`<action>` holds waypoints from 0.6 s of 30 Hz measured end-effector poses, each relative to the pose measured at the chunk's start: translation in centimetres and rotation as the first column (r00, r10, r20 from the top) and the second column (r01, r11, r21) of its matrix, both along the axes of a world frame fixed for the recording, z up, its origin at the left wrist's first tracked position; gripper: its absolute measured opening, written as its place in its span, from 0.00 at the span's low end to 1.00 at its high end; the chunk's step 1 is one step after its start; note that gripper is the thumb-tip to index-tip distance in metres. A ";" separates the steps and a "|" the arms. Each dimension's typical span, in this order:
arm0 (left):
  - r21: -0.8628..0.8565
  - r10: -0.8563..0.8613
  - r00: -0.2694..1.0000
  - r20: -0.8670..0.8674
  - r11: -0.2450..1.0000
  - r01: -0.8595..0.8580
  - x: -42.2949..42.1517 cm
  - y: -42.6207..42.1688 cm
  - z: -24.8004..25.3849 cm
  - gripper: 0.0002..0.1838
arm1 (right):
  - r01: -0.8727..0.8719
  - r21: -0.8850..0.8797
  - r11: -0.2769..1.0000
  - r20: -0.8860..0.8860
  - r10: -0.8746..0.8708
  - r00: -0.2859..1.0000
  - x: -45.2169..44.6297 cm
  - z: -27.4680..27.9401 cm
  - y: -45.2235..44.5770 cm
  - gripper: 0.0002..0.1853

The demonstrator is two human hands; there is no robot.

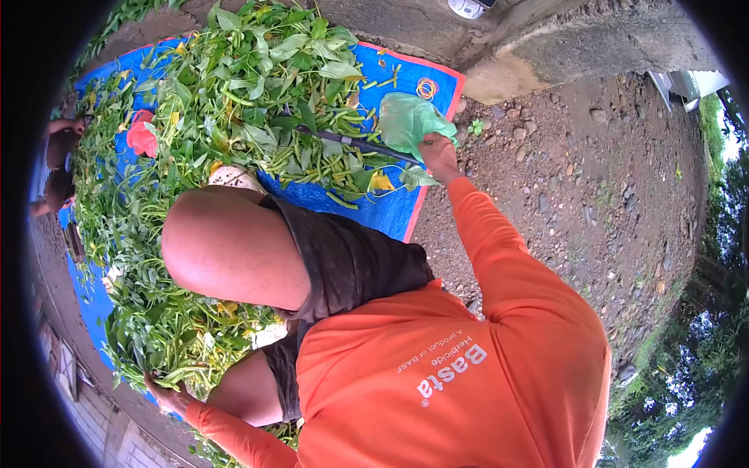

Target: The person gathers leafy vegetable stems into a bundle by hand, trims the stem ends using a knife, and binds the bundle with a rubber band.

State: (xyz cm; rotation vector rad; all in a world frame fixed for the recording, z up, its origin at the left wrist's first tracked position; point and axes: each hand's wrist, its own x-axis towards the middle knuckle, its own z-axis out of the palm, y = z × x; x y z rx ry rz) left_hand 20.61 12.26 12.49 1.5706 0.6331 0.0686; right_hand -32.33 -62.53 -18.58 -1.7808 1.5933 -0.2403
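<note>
My right hand [441,158] pinches the edge of a crumpled green plastic bag [409,125] over the corner of a blue tarp [382,214] with a red border. Beside the bag, a long dark rod [347,141] lies across green pods [316,168]. At the lower left, my left hand [170,395] is closed around leafy greens [148,343], its fingertips partly covered by leaves. A large heap of leafy plants [257,74] spreads over the tarp on both sides of my bent knee.
Rubber bands [427,89] lie near the tarp's corner. A red object [142,134] sits among the leaves. Another person [61,168] is partly visible at the far left. Stony ground [562,195] and a concrete edge [577,58] lie to the right and top.
</note>
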 end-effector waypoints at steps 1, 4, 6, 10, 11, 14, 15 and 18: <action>-0.029 -0.010 1.000 0.017 1.000 0.010 0.2 0.1 -0.3 0.17 | -0.038 0.006 0.999 0.086 0.038 0.996 0.9 0.4 1.1 0.21; -0.096 -0.018 0.999 0.030 0.995 0.021 0.9 0.6 -0.6 0.16 | -0.174 -0.037 0.984 0.227 0.178 0.957 2.2 3.7 5.3 0.12; -0.076 -0.045 0.998 0.050 0.996 0.049 1.3 1.4 -0.8 0.15 | -0.296 -0.106 0.949 0.167 0.310 0.936 2.8 8.9 7.4 0.09; -0.080 -0.040 0.998 0.048 0.996 0.044 1.2 1.3 -0.6 0.15 | -0.372 -0.378 0.847 0.025 0.411 0.911 2.1 8.9 7.6 0.11; -0.089 -0.039 0.998 0.050 0.995 0.044 1.7 2.0 -0.7 0.15 | -0.378 -0.371 0.848 -0.005 0.405 0.914 2.4 9.3 7.5 0.12; -0.012 -0.081 0.994 0.079 0.997 0.082 1.6 2.1 -1.1 0.15 | -0.349 -0.380 0.857 0.044 0.393 0.918 4.9 9.3 6.5 0.12; 0.008 -0.090 0.992 0.083 0.996 0.090 1.7 2.1 -1.1 0.15 | -0.331 -0.387 0.861 0.080 0.389 0.918 5.8 9.4 6.4 0.12; -0.085 -0.038 0.998 0.058 0.995 0.043 1.6 2.6 -0.7 0.15 | -0.406 -0.480 0.778 0.050 0.486 0.872 8.2 10.7 7.3 0.23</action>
